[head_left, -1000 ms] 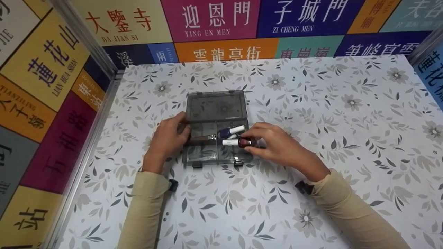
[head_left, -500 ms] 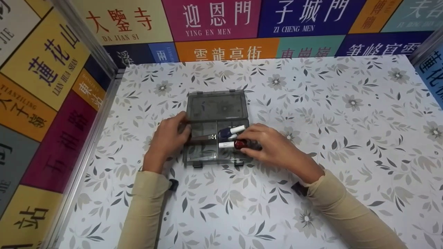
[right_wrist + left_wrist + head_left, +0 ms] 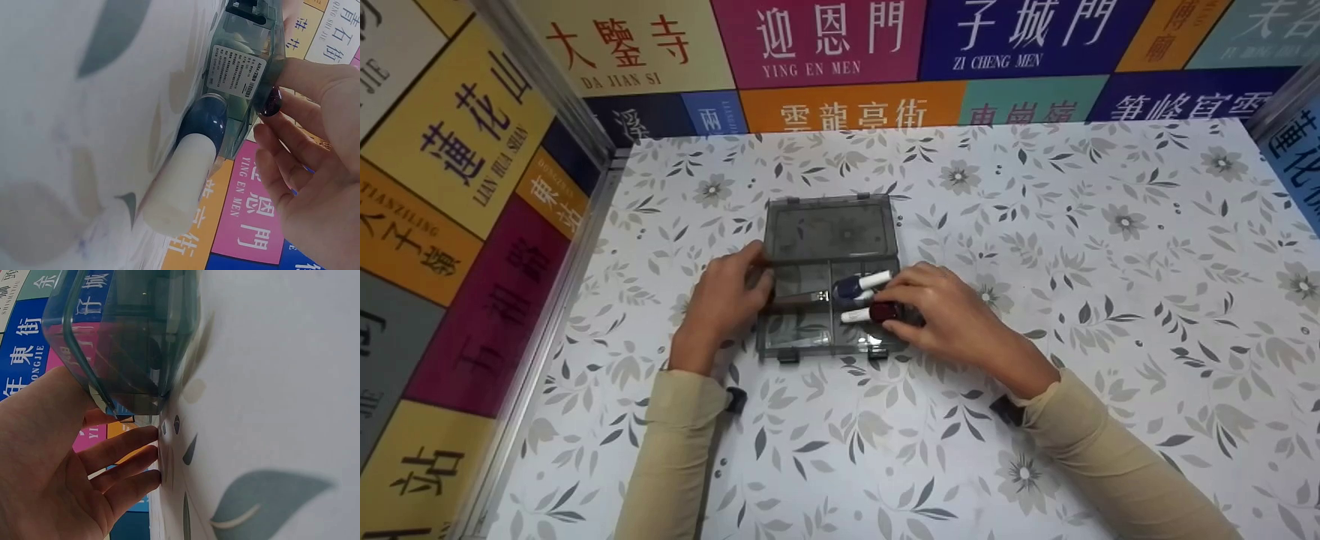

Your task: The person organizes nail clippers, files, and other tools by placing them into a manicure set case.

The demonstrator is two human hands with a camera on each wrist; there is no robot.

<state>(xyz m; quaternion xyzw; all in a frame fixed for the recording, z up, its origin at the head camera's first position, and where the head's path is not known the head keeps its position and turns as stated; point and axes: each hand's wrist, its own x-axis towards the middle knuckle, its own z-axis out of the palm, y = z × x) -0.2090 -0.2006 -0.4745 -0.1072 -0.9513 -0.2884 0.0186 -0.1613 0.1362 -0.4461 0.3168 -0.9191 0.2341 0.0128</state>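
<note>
A smoky clear divided box lies on the table with its lid folded back. My left hand touches its left side with thumb and index finger; in the left wrist view the other fingers rest nearly straight on the table. My right hand pinches a dark red nail polish bottle by its body over the right compartments, white cap pointing left. Beyond it a dark blue nail polish bottle lies slanted at the box, partly over another white-capped piece. A slim brown thing with a metal end lies in the left part.
The tabletop has a white cover with grey leaves and flowers. Coloured panels with Chinese lettering stand along the back and left. In the right wrist view a printed label shows on the box, beside a white cap.
The red bottle has shifted slightly left and toward the near side with my right hand, its white cap now a little lower. My left hand, the box and the blue bottle have stayed put.
</note>
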